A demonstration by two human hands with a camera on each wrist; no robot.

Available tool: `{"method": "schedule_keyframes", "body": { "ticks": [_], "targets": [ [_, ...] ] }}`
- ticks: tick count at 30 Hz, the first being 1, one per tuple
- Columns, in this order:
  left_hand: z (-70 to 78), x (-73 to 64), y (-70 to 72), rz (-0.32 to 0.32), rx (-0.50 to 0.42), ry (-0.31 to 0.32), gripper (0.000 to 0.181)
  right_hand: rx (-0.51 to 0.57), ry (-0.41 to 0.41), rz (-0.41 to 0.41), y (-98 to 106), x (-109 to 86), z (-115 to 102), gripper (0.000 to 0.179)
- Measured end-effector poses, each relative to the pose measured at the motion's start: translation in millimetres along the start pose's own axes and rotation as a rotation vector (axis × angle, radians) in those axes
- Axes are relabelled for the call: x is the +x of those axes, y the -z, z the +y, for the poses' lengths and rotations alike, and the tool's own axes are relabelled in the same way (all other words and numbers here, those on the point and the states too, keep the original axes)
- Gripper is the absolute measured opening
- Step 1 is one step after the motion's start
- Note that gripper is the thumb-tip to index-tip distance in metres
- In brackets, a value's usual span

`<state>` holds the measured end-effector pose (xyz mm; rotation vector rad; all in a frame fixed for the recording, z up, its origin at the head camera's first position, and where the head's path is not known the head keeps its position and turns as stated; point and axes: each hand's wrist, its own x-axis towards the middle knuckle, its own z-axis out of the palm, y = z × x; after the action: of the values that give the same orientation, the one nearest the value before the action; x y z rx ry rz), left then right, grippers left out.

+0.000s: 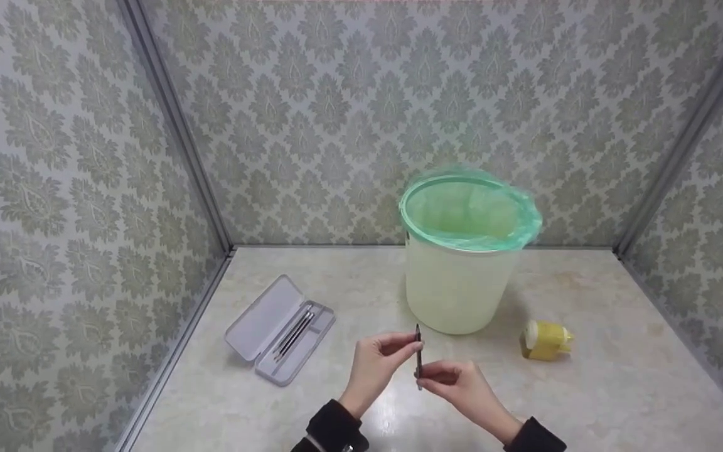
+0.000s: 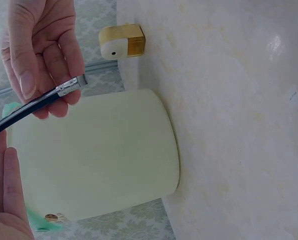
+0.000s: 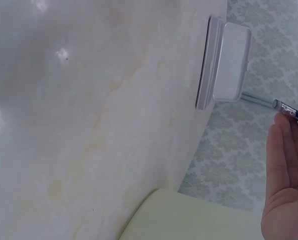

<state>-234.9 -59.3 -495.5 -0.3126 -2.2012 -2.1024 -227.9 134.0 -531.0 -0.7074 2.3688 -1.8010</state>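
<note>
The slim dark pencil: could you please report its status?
Left hand, right hand: both pinching pencil. Held above pale marbled tabletop. Nothing visibly obstructing; round pale-green bin beyond.

On my monitor, the left hand (image 1: 375, 367) and right hand (image 1: 464, 390) pinch a dark pencil (image 1: 419, 361) above the bench (image 1: 619, 383). I see an open case (image 1: 266, 319) holding pencils (image 1: 294, 336) near its left edge, a bin (image 1: 452, 292) with a green liner (image 1: 520, 233) toward the back edge, and a yellow object (image 1: 546, 342) nearer the right edge.
</note>
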Motion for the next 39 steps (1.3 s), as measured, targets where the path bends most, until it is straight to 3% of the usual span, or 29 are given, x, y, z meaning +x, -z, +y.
{"method": "schedule_keyframes", "body": {
  "ticks": [15,20,31,39],
  "targets": [
    [-1.9,1.0,-3.2,0.006,-0.036,-0.005,0.023,0.032,-0.014,0.039,-9,-2.7,10,0.019],
    [-7.2,-3.7,-4.0,-0.001,-0.010,0.003,0.025,0.045,-0.034,0.059,-9,-1.5,7,0.020],
    [-25.0,-14.6,-4.8,-0.021,0.006,0.030,0.028,0.057,0.001,0.076,-11,-1.4,1,0.022],
    [-26.9,-15.2,-6.4,-0.016,0.019,0.027,0.022,0.057,0.003,0.078,-11,-2.2,3,0.023]
  ]
}}
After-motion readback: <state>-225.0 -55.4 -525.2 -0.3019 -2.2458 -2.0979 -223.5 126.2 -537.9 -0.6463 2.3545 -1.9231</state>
